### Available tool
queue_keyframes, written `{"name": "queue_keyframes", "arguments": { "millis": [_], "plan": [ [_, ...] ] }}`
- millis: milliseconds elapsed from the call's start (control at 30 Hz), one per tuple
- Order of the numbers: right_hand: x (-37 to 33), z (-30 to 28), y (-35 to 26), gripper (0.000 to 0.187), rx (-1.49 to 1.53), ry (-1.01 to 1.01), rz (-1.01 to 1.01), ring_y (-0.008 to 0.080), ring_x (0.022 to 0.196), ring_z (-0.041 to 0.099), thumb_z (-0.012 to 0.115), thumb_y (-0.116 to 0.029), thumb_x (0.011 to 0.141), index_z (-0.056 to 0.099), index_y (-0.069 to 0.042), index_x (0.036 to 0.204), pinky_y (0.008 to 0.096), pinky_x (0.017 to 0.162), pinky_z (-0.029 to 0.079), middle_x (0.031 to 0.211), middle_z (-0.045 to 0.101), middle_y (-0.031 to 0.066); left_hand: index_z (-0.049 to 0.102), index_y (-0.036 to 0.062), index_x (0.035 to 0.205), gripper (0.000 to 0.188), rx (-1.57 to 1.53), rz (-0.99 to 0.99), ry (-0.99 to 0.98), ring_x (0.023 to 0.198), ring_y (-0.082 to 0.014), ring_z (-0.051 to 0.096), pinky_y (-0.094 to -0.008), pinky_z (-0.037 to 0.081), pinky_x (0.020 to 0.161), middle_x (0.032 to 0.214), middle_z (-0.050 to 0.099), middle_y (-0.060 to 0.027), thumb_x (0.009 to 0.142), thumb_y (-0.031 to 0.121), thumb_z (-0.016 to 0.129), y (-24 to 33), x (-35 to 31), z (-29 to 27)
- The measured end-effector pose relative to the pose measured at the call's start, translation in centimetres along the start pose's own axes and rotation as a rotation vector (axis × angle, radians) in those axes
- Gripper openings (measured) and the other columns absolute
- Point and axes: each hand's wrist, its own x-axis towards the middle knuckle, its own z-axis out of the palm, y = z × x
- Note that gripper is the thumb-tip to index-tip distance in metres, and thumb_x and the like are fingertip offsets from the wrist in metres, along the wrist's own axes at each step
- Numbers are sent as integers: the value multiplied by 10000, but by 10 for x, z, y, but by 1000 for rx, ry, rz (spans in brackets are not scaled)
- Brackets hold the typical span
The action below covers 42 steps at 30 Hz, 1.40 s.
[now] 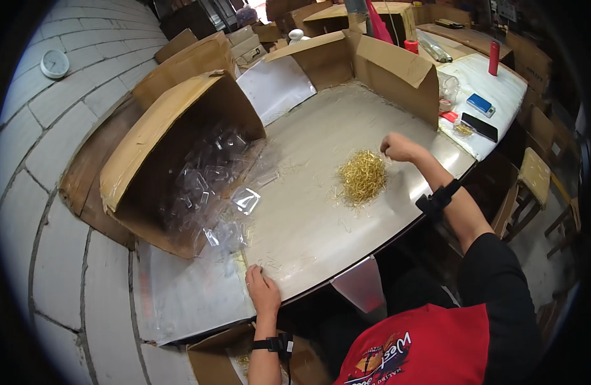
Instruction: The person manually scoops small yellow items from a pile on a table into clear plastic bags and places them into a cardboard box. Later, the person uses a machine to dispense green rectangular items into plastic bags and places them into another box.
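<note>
A heap of thin gold-coloured metal pieces point(362, 178), like small wire hooks or pins, lies on the smooth grey tabletop point(295, 212). At the heap's right edge is my right hand point(401, 148), its fingers pinched together; anything between them is too small to name. My left hand point(263, 290) rests low at the table's front left edge, fingers curled down and drawn together, their tips partly hidden. Several thin loose pieces lie on the surface just beyond it. Clear plastic packages point(212, 173) spill from a tipped cardboard box point(161, 135) at the left.
Cardboard flaps point(398, 70) wall the table's far side. On a white-covered surface at the right are a blue box point(481, 104), a black phone point(479, 127) and a red cylinder point(494, 59). An open carton point(205, 353) sits below the front left edge. A stool point(533, 176) stands at the right.
</note>
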Motion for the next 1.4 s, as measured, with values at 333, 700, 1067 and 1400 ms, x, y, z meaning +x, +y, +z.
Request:
{"name": "queue_keyframes", "arguments": {
  "millis": [333,700,1067,1400],
  "plan": [
    [42,47,-24,623,-42,73,101,372,887,606,623,-518,727,633,82,895,402,782,463,930,620,272,545,-45,1014,259,0,-2,69,1088,-361,479,-408,374,950,1127,535,-211,773,3,464,-1,1,4],
    [67,49,-29,377,453,510,45,290,618,551,582,-291,818,586,67,699,439,575,410,641,586,201,568,-11,987,251,-19,-54,115,1060,-369,499,-415,405,914,1112,552,-193,751,-1,484,6,1,-1],
    [154,53,-22,281,287,668,131,447,837,573,509,-209,833,598,57,851,468,726,441,828,593,289,565,-17,961,218,-33,-56,141,1046,-353,511,-412,412,908,1090,562,-178,759,5,487,3,3,-1],
    [192,43,-1,271,370,712,139,416,883,593,500,-162,815,617,67,899,447,779,450,876,609,287,561,-27,966,237,-21,-71,102,1056,-353,501,-411,409,910,1106,551,-166,740,-9,491,9,6,-7]
  ]
}}
